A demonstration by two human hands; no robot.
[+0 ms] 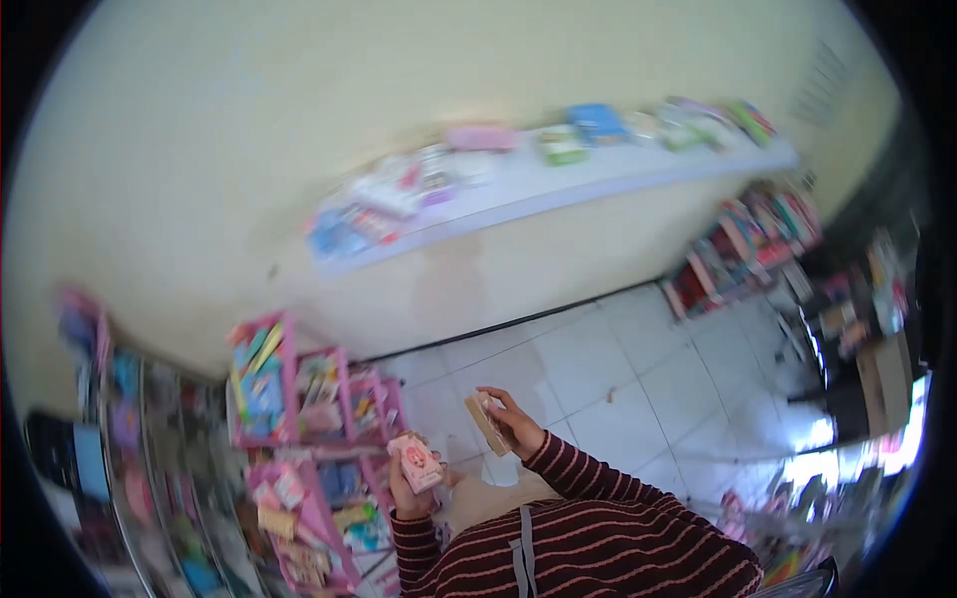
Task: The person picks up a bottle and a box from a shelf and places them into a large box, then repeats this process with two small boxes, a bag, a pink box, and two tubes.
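Note:
My left hand (411, 490) is closed around a small pink box (420, 462) with a rounded picture on its front. In my right hand (516, 427) is a narrow tan box (486, 425), gripped along its side and tilted. Both hands are in front of my body, at the lower middle of the view, with the two boxes apart. The print on each box is too blurred to read.
A white wall shelf (558, 194) carries several packages. Pink bins (289, 399) full of small goods stand at the left, beside a glass case (150, 429). Another stocked rack (743, 249) is at the right, near a cardboard box (892, 384). Tiled floor (638, 369) lies ahead.

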